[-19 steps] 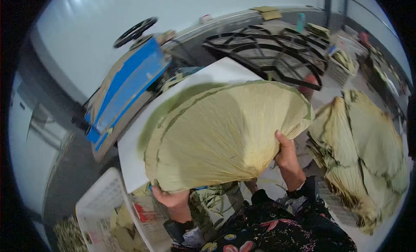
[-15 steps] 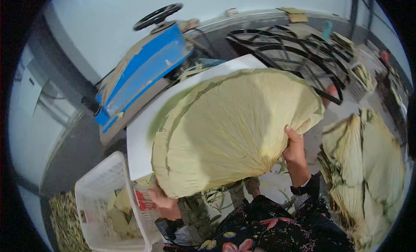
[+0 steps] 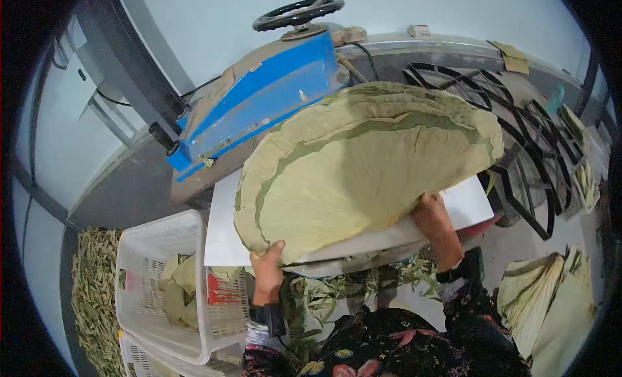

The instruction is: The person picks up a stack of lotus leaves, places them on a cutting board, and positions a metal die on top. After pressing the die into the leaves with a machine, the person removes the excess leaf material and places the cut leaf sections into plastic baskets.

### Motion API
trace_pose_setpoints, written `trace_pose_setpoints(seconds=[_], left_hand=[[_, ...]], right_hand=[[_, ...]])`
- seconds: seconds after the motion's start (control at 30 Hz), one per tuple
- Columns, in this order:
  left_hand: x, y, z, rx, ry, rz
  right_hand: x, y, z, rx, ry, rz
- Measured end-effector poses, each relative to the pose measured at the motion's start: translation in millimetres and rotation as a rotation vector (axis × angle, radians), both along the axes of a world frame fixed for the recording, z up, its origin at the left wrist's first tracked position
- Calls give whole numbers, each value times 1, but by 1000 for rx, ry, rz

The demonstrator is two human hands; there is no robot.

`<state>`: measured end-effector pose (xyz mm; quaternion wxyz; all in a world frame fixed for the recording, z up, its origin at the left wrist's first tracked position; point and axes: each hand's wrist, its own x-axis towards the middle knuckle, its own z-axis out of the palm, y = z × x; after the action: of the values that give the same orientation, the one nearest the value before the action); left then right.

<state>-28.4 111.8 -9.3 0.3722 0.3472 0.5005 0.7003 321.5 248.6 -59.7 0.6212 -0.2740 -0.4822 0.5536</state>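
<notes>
A stack of large dried leaves (image 3: 337, 189), pale green and folded into half-rounds, is held up over a white board (image 3: 470, 199). My left hand (image 3: 267, 267) grips its lower left corner, thumb on top and fingers underneath. At the lower right edge my right hand (image 3: 435, 225) is closed on the stack, its fingers partly hidden by the leaf. Several layered, ragged edges show along the far curved side.
A blue machine (image 3: 259, 85) with a black handwheel (image 3: 298, 14) stands behind the board. White plastic baskets (image 3: 204, 293) with leaf pieces are at left, beside a leaf heap (image 3: 94, 299). Black metal frames (image 3: 518, 137) lie at right, more large leaves (image 3: 547, 306) below them.
The leaf stack has tilted so its layered far edge shows more. My left hand has moved right and up, its thumb now on top. The view has turned, shifting the surroundings.
</notes>
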Motion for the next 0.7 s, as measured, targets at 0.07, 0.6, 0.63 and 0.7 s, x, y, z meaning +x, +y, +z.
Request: trace_pose_setpoints(seconds=[0.07, 0.6, 0.63, 0.7], left_hand=[[-3, -2, 5, -31, 5, 47], [-79, 53, 34, -339, 497, -195], [-75, 52, 30, -474, 921, -20], [-49, 48, 47, -236, 1266, 132]], right_hand=[[-16, -10, 26, -219, 430, 115], [-74, -48, 60, -706, -22, 97], [-80, -51, 61, -707, -18, 83], [-92, -52, 61, -644, -78, -5]])
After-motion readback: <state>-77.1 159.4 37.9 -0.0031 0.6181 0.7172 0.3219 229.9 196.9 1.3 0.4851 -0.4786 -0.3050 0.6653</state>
